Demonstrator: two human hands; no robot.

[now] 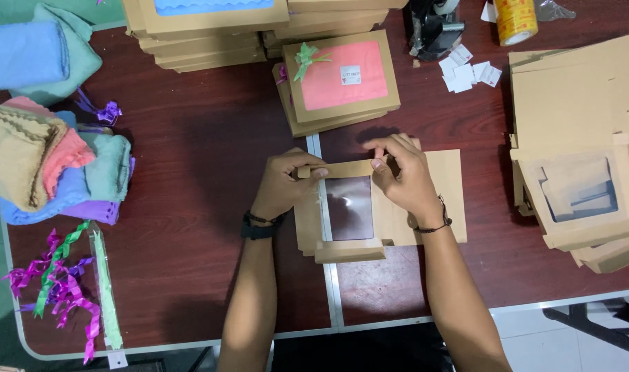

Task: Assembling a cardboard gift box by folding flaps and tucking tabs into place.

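While the flat kraft window box (pixel 349 207) lies just in front of the finished pink gift box (pixel 342 79), I pinch its far flap with my left hand (pixel 283 186) and right hand (pixel 404 176), mid-fold; I'd judge creasing needs even pressure.

Brown kraft window box (pixel 369 207) on dark red-brown table (pixel 190 172); pink-filled box (pixel 342 79) with green bow (pixel 306 58); folded cloths (pixel 53 165) blue, green, salmon, tan, possibly purple beneath; ribbons (pixel 59 282) magenta and green.

box lid (pixel 438 186): matt kraft card; window (pixel 349 207): glossy, seemingly plastic; table (pixel 204 151): smooth dark wood
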